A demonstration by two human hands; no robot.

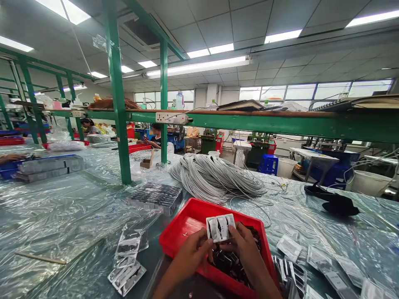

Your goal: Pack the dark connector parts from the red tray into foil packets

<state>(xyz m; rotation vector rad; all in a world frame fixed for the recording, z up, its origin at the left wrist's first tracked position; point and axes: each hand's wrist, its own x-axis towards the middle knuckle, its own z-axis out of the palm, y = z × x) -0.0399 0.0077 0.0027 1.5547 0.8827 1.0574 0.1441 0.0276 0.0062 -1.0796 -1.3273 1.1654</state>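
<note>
Between my two hands is a small white blister tray with dark shapes in its compartments, held tilted up over the red bin. My left hand pinches its lower left corner. The right edge is gripped by the thumb and fingers of my right hand. Below, many small dark parts fill the right side of the bin, partly hidden by my hands. Similar trays lie on the plastic sheet to the left, and more loose trays are scattered to the right.
Behind the bin lie a stack of filled trays and a large coil of grey cable. A green post rises from the table at left. A black cloth-like item lies at right. Other people sit further back.
</note>
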